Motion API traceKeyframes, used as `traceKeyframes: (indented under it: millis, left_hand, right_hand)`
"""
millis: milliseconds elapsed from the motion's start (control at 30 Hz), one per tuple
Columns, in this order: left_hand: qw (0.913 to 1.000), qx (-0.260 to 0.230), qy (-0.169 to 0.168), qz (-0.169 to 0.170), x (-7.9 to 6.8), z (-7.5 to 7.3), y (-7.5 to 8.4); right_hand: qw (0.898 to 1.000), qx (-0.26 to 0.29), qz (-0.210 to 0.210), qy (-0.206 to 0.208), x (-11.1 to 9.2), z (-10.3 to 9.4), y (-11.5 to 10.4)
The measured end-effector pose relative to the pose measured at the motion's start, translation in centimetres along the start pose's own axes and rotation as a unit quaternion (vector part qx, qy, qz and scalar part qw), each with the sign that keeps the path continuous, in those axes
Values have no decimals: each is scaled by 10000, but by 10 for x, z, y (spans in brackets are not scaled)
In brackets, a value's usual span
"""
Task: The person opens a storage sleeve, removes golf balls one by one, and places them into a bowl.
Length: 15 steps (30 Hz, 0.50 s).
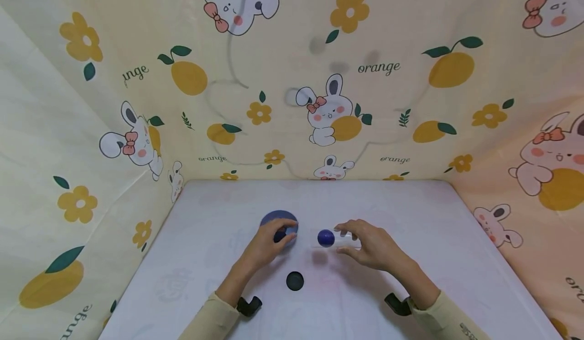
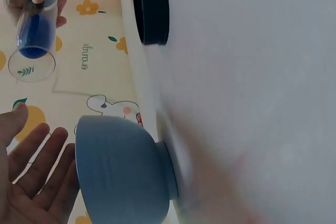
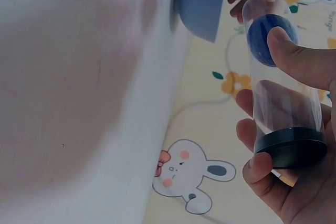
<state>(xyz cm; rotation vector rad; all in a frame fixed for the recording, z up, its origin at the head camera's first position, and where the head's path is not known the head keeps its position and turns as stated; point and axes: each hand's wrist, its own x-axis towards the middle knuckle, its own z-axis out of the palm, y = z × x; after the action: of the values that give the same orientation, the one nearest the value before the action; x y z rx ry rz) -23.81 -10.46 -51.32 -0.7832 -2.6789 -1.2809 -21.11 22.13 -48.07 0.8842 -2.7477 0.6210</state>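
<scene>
My right hand (image 1: pixel 377 248) grips a clear cylinder (image 3: pixel 286 106) with a black base (image 3: pixel 291 148), tilted above the table. Inside the cylinder is a blue ball (image 1: pixel 326 238), near the end that points toward the left hand. My left hand (image 1: pixel 268 242) is at a blue bowl (image 1: pixel 279 214), its fingers spread and loosely bent by the rim in the left wrist view. A darker blue patch shows in the bowl between thumb and fingers; the hand hides part of it. The bowl stands upright on its foot.
A round black lid (image 1: pixel 294 280) lies on the white table (image 1: pixel 219 279), nearer to me than the bowl. Printed cloth (image 1: pixel 292 41) with rabbits and oranges rises behind the table and along both sides.
</scene>
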Motion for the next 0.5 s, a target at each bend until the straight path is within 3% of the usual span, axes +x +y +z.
traceKeyframes:
  millis: [233,500]
  left_hand:
    - [9989,-282,-40,364,-1,7,4]
    - [9978,-503,-343,251,-2,12,12]
  right_hand:
    - [10000,-6,46,-32,0,0,0]
    - [10000,33,38,-28,1,1,0]
